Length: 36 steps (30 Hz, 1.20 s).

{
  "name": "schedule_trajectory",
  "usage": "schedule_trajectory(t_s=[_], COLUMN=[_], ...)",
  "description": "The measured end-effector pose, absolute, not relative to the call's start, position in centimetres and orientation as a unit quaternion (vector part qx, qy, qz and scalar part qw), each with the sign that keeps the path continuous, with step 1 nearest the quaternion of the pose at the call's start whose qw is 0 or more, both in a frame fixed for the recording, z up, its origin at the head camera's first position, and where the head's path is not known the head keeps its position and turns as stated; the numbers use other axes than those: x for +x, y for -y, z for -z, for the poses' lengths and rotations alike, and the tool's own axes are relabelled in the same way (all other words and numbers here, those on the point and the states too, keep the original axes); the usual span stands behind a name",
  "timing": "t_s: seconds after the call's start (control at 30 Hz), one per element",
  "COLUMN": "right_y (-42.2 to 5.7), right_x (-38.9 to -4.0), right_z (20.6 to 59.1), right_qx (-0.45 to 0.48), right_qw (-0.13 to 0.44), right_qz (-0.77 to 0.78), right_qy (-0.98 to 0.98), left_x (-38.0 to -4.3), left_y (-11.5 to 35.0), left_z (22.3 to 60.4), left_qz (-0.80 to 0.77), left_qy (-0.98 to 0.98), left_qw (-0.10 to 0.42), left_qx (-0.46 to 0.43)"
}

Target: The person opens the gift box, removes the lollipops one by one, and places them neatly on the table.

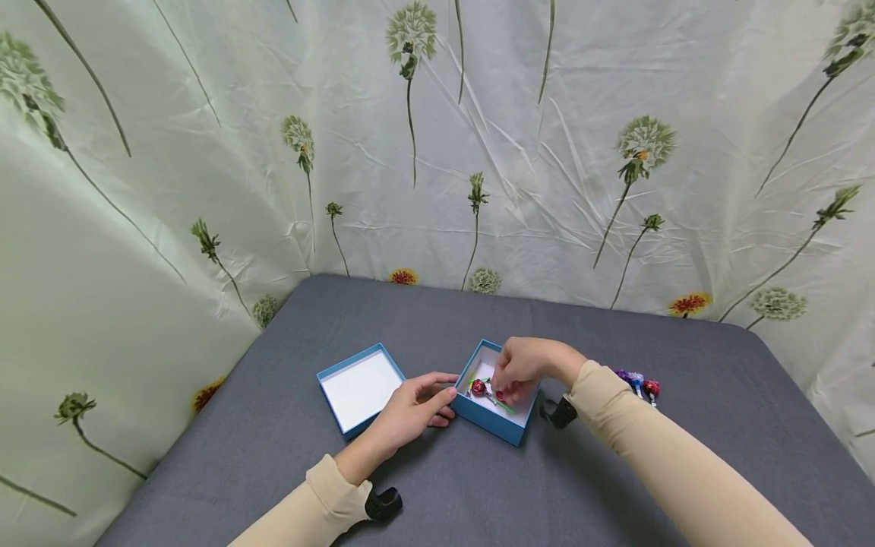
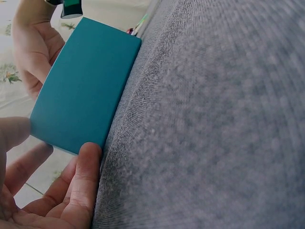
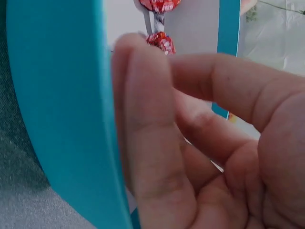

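A blue box [image 1: 488, 419] with a white inside stands on the grey cloth. In it lie a red-wrapped lollipop [image 1: 478, 387] and some green sticks. My right hand [image 1: 522, 367] reaches down into the box, thumb and fingers together at a second red-wrapped lollipop [image 3: 162, 43]; the fingers hide part of it. At the box's left front corner is my left hand [image 1: 418, 406]. Its fingers [image 2: 88, 164] lie fairly straight against the outside of the box, with the thumb at another corner in the left wrist view.
To the left lies the box's lid [image 1: 362, 387], its white inside facing up. Several lollipops [image 1: 639, 381] in purple, blue and red wrappers lie to the right, beyond my right sleeve [image 1: 656, 433]. A flowered curtain [image 1: 437, 152] hangs behind the table.
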State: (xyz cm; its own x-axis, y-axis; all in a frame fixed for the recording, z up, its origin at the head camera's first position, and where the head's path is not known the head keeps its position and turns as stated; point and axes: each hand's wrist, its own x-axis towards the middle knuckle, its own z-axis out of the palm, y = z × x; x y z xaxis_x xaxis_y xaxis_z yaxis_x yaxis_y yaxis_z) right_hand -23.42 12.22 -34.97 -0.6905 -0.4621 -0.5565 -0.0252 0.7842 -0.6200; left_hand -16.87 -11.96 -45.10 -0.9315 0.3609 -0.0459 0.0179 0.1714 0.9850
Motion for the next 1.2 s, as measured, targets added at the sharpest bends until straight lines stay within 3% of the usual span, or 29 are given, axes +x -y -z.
schedule_trajectory(t_s=[0.23,0.97,1.2], right_y=[-12.2,-10.5,-10.5], right_x=[-23.9,-24.2,-24.1], right_z=[35.4,37.6,37.8], right_qx=[-0.127,-0.109,-0.105], right_qw=[0.397,0.311,0.311], right_qz=[0.304,0.221,0.228], right_qy=[-0.857,-0.918,-0.917], left_x=[-16.9,-16.9,-16.9], left_y=[12.0,11.9,11.9], left_z=[45.1,45.3,45.3], left_qz=[-0.632,-0.639,-0.639], left_qy=[-0.752,-0.746,-0.746], left_qw=[0.136,0.137,0.135], left_qx=[0.128,0.129,0.132])
